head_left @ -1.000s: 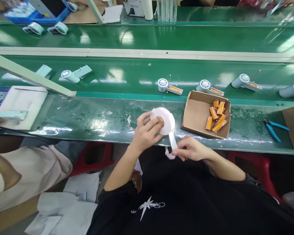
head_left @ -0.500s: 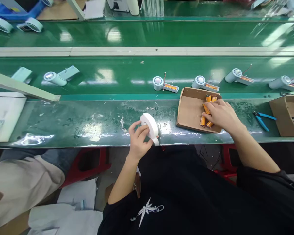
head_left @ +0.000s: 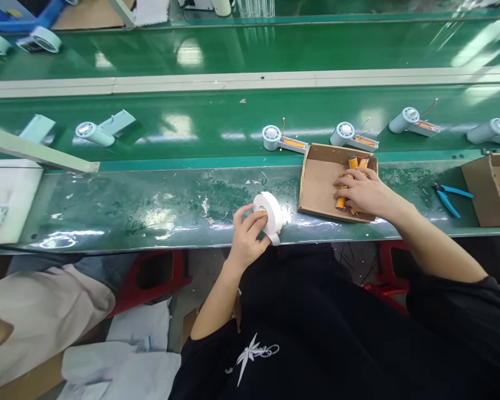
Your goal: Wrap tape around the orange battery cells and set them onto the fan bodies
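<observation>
My left hand (head_left: 250, 236) is closed on a roll of white tape (head_left: 272, 215), tilted up at the bench's front edge, a short loose end hanging below it. In a shallow cardboard box (head_left: 320, 186) to the right, several orange cylindrical batteries (head_left: 353, 161) lie in the right half. My right hand (head_left: 364, 191) reaches in over them, its fingers curled round an orange battery (head_left: 340, 203); the thumb and part of the pile are hidden beneath the hand.
On the green conveyor (head_left: 200, 119) stand several pale blue fan units (head_left: 271, 137), some with an orange battery in the open handle. Blue-handled cutters (head_left: 449, 199) lie right of the box, beside another cardboard box (head_left: 479, 191). A person's light sleeve (head_left: 45, 316) is at left.
My left hand and the tape roll have shifted slightly right. My right hand's fingers have moved left across the batteries and spread a little. The whole view has tilted slightly.
</observation>
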`<action>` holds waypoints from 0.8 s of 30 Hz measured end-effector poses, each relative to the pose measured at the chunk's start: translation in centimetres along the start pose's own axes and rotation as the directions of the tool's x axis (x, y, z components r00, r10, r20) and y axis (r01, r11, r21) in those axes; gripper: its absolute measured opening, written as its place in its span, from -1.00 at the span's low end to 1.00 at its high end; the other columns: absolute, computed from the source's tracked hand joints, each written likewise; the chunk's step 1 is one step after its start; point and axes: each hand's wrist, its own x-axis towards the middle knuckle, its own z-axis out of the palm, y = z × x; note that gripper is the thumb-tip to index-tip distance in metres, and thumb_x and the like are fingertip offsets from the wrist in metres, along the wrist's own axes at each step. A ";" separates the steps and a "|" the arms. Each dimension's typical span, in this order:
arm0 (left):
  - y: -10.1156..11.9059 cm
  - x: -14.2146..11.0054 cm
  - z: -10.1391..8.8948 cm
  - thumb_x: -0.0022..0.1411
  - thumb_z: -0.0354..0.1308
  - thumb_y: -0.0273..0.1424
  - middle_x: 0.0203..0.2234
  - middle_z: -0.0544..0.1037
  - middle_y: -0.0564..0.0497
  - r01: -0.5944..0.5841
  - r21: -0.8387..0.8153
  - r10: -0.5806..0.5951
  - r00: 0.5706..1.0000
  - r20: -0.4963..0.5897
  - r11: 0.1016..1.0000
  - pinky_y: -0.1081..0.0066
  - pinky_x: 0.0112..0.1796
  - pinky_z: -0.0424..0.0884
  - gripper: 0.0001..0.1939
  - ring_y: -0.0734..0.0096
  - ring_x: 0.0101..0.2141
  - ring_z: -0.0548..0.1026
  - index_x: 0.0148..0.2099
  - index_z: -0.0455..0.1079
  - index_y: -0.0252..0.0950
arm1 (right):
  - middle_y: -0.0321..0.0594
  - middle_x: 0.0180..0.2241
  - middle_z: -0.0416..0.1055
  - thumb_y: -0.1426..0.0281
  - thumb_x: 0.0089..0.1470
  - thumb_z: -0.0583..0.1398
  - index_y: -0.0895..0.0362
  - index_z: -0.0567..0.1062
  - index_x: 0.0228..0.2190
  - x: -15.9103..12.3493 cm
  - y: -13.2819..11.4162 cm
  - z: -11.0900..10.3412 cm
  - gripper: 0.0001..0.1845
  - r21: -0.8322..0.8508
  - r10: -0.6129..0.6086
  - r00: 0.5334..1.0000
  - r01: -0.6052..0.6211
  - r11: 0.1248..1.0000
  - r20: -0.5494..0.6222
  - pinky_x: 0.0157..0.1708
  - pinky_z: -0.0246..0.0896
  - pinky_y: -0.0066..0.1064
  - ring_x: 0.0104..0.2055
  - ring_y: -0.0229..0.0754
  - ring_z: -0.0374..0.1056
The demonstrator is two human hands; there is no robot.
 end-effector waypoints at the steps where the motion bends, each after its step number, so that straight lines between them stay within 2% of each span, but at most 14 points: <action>1: 0.1 0.0 0.1 0.39 0.39 -0.37 -0.11 0.66 -0.12 0.001 0.007 -0.002 1.000 0.009 1.000 -0.12 0.17 0.49 -0.80 -0.06 0.15 0.51 0.02 0.52 -0.23 | -0.06 0.09 0.68 0.32 0.34 0.23 0.03 0.74 -0.12 0.4 -0.1 -0.3 -0.74 0.082 -0.006 1.000 0.005 0.997 0.011 0.32 0.24 0.15 0.28 0.20 0.43; 3: 0.3 -0.2 0.3 0.40 0.39 -0.37 -0.12 0.66 -0.13 0.006 0.018 -0.007 1.000 0.013 1.000 -0.12 0.16 0.50 -0.80 -0.08 0.16 0.49 0.02 0.52 -0.24 | -0.02 -0.06 0.71 0.20 0.39 0.22 0.08 0.71 -0.12 1.1 -0.5 -1.0 -0.70 0.297 0.055 0.998 -0.052 0.954 -0.003 0.16 0.40 0.01 0.07 0.12 0.55; 4: 0.5 -0.3 0.4 0.39 0.39 -0.38 -0.12 0.67 -0.14 0.006 0.020 -0.006 1.000 0.011 1.000 -0.11 0.15 0.50 -0.79 -0.09 0.17 0.48 0.03 0.53 -0.24 | -0.03 -0.12 0.71 0.14 0.41 0.21 0.09 0.70 -0.10 1.2 -1.0 -1.4 -0.65 0.422 0.126 0.991 -0.099 0.901 -0.038 0.09 0.46 -0.04 -0.03 0.08 0.58; 6: 1.0 -0.5 0.5 0.36 0.39 -0.43 -0.12 0.68 -0.15 0.000 0.022 -0.001 1.000 0.022 1.000 -0.10 0.14 0.50 -0.75 -0.10 0.18 0.46 0.06 0.55 -0.25 | -0.05 -0.15 0.70 0.03 0.45 0.18 0.08 0.64 0.02 1.2 -2.6 -1.8 -0.56 0.676 0.276 0.956 -0.140 0.723 -0.098 0.02 0.51 -0.09 -0.12 0.02 0.61; 7: 1.3 -0.6 0.5 0.35 0.38 -0.45 -0.12 0.68 -0.15 -0.002 0.027 0.001 0.999 0.043 1.000 -0.08 0.14 0.49 -0.73 -0.11 0.18 0.44 0.08 0.57 -0.25 | -0.06 -0.13 0.70 -0.02 0.46 0.18 0.06 0.59 0.11 1.1 -3.7 -1.9 -0.51 0.784 0.316 0.943 -0.119 0.609 -0.102 0.01 0.54 -0.10 -0.14 -0.01 0.62; 9: 1.8 -0.5 0.4 0.34 0.35 -0.48 -0.11 0.70 -0.14 -0.008 0.044 0.003 0.993 0.117 0.999 -0.03 0.13 0.50 -0.69 -0.09 0.18 0.43 0.12 0.61 -0.22 | -0.05 -0.04 0.70 -0.08 0.44 0.22 0.02 0.44 0.29 0.9 -6.1 -1.9 -0.39 0.922 0.285 0.956 -0.049 0.384 -0.067 0.00 0.57 -0.12 -0.15 -0.05 0.65; 10: 2.0 -0.4 0.3 0.34 0.34 -0.49 -0.10 0.70 -0.13 -0.013 0.056 0.004 0.987 0.158 0.998 -0.01 0.12 0.50 -0.67 -0.08 0.19 0.43 0.13 0.62 -0.20 | -0.03 0.01 0.69 -0.09 0.43 0.23 -0.01 0.36 0.36 0.9 -7.2 -1.8 -0.33 0.952 0.239 0.970 -0.026 0.305 -0.050 -0.02 0.58 -0.14 -0.16 -0.08 0.65; 11: 2.1 -0.3 0.1 0.35 0.33 -0.50 -0.09 0.71 -0.12 -0.023 0.066 0.010 0.981 0.192 0.998 0.02 0.13 0.50 -0.65 -0.07 0.19 0.42 0.14 0.63 -0.19 | -0.02 0.06 0.68 -0.08 0.44 0.23 -0.03 0.30 0.41 0.9 -8.2 -1.6 -0.29 0.965 0.195 0.980 -0.006 0.263 -0.047 -0.04 0.59 -0.17 -0.17 -0.11 0.64; 12: 2.3 -0.1 0.0 0.35 0.32 -0.51 -0.08 0.71 -0.12 -0.038 0.075 0.022 0.977 0.213 0.996 0.04 0.13 0.50 -0.65 -0.05 0.18 0.43 0.15 0.63 -0.19 | -0.02 0.09 0.67 -0.06 0.47 0.21 -0.04 0.25 0.44 1.0 -9.1 -1.4 -0.29 0.966 0.165 0.985 0.014 0.257 -0.058 -0.06 0.58 -0.20 -0.19 -0.14 0.63; 14: 2.5 0.4 -0.2 0.36 0.31 -0.54 -0.07 0.72 -0.10 -0.080 0.088 0.059 0.974 0.218 0.993 0.06 0.15 0.49 -0.65 -0.01 0.14 0.44 0.15 0.63 -0.20 | -0.05 0.10 0.66 0.01 0.53 0.13 -0.04 0.20 0.47 1.3 -10.2 -0.9 -0.35 0.937 0.136 0.986 0.044 0.346 -0.097 -0.07 0.57 -0.23 -0.20 -0.17 0.61; 17: 2.7 1.0 -0.4 0.36 0.31 -0.57 -0.09 0.73 -0.07 -0.144 0.107 0.121 0.973 0.198 0.984 0.12 0.14 0.49 -0.66 0.03 0.11 0.43 0.13 0.62 -0.22 | -0.07 0.06 0.68 0.18 0.56 0.08 -0.01 0.29 0.45 1.8 -10.9 -0.3 -0.45 0.788 0.135 0.979 0.039 0.615 -0.154 -0.03 0.57 -0.18 -0.13 -0.09 0.63; 19: 2.8 1.3 -0.4 0.36 0.32 -0.58 -0.09 0.74 -0.04 -0.180 0.126 0.153 0.968 0.198 0.976 0.15 0.13 0.50 -0.66 0.04 0.10 0.44 0.13 0.62 -0.22 | -0.04 0.08 0.68 0.27 0.53 0.08 0.01 0.33 0.44 2.0 -11.0 -0.3 -0.46 0.660 0.124 0.975 0.030 0.750 -0.186 0.00 0.58 -0.14 -0.05 0.00 0.65; 21: 2.8 1.5 -0.5 0.37 0.33 -0.59 -0.09 0.74 -0.02 -0.214 0.152 0.181 0.962 0.204 0.965 0.18 0.12 0.50 -0.66 0.06 0.10 0.44 0.13 0.63 -0.21 | -0.01 0.10 0.68 0.31 0.51 0.08 0.06 0.36 0.44 2.1 -11.2 -0.6 -0.44 0.568 0.086 0.977 0.040 0.822 -0.194 0.00 0.59 -0.12 0.00 0.06 0.66; 24: 2.8 1.9 -0.7 0.38 0.33 -0.62 -0.08 0.74 -0.01 -0.257 0.209 0.211 0.953 0.219 0.943 0.22 0.09 0.52 -0.66 0.09 0.09 0.44 0.11 0.64 -0.21 | 0.03 0.10 0.69 0.31 0.52 0.08 0.12 0.40 0.43 2.1 -11.3 -1.4 -0.45 0.498 0.029 0.987 0.054 0.866 -0.158 -0.02 0.60 -0.16 0.00 0.06 0.68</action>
